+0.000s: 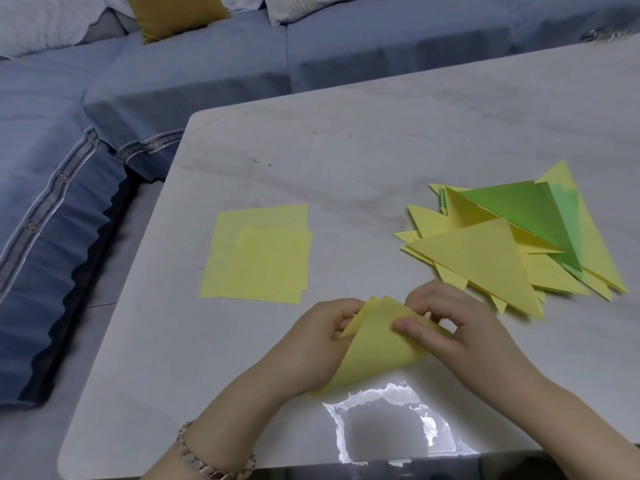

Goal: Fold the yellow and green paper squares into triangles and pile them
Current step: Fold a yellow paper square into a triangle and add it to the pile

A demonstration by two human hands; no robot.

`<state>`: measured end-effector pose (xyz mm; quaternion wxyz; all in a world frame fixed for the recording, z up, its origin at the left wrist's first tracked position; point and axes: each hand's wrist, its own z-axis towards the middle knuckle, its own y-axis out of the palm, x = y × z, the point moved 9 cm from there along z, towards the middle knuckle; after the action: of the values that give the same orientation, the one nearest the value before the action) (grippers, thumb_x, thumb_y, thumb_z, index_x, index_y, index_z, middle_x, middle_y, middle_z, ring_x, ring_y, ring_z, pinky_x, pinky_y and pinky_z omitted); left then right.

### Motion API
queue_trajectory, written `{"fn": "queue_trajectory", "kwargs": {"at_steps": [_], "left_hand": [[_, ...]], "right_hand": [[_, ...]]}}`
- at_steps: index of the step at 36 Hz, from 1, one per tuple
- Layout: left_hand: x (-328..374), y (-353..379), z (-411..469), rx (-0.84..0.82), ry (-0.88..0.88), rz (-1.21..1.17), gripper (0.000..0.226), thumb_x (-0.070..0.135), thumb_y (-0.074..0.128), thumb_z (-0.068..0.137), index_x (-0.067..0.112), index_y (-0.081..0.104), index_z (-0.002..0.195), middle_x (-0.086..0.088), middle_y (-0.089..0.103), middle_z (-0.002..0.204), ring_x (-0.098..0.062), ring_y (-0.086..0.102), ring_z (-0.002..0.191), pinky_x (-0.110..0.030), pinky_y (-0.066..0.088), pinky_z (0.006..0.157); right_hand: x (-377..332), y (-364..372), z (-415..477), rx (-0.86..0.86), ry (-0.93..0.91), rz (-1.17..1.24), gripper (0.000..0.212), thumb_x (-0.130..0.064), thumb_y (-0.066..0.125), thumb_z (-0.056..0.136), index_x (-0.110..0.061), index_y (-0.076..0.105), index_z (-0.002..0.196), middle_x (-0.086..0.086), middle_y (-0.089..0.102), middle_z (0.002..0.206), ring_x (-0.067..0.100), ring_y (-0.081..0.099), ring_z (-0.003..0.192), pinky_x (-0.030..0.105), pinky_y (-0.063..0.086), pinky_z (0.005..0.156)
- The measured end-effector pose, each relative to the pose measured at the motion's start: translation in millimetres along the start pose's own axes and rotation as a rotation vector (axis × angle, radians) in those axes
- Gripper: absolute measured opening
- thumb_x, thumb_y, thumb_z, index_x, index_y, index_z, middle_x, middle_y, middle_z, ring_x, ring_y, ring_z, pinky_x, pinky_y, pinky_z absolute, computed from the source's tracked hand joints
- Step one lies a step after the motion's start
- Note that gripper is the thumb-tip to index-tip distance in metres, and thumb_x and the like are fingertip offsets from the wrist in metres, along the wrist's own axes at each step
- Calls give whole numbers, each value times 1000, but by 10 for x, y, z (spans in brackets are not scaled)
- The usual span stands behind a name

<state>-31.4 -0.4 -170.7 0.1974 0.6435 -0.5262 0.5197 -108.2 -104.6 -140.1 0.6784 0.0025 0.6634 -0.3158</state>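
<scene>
The left hand (322,337) and right hand (460,327) both pinch the half-folded yellow sheet (374,355) near its apex; the triangle pile (485,251) lies rightward, nearer the right hand.

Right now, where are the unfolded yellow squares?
Head view: the unfolded yellow squares lie flat on the table, left of centre, just beyond the left hand; the pile of folded triangles sits to their right.
</scene>
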Motion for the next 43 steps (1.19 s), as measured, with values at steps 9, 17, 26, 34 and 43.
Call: {"fn": "queue_trajectory", "kwargs": {"at_steps": [9, 17, 26, 34, 43], "left_hand": [[45, -17, -75, 60, -59, -111, 37, 32, 36, 99, 7, 64, 97, 1, 59, 80, -8, 51, 70, -18, 40, 63], [67, -138, -84, 277, 10, -138, 34, 3, 68, 79, 36, 67, 78, 13, 69, 70, -6, 66, 68, -13, 48, 62], [147, -195, -154, 371, 63, -174, 41, -1, 69, 76, 40, 69, 74, 4, 69, 72, -6, 65, 64, -12, 46, 60], [213, -134, -188, 308, 71, -146, 49, -4, 62, 82, 45, 64, 82, 31, 65, 72, 8, 63, 71, -3, 41, 65], [290, -194, -229, 422, 95, -187, 33, 5, 70, 78, 38, 67, 75, 27, 65, 66, 8, 58, 58, -1, 39, 60]], "right_hand": [[205, -74, 14, 88, 221, 116, 11, -18, 77, 70, -22, 68, 64, -14, 68, 69, 1, 61, 67, 14, 44, 63], [192, -67, 3, 150, 254, 223, 26, -2, 80, 64, -24, 68, 70, -10, 65, 65, 1, 55, 56, 9, 43, 56], [92, -97, -30, 183, 224, 218, 25, -6, 75, 72, -31, 71, 73, -21, 69, 72, -5, 61, 69, 5, 41, 64], [30, -106, -18, 174, 210, 240, 25, -1, 74, 71, -25, 72, 69, -15, 70, 71, -3, 61, 65, 6, 43, 63], [-33, -92, -21, 163, 150, 247, 31, 3, 75, 68, -28, 73, 72, -10, 70, 77, 3, 64, 70, 8, 45, 65]]}}
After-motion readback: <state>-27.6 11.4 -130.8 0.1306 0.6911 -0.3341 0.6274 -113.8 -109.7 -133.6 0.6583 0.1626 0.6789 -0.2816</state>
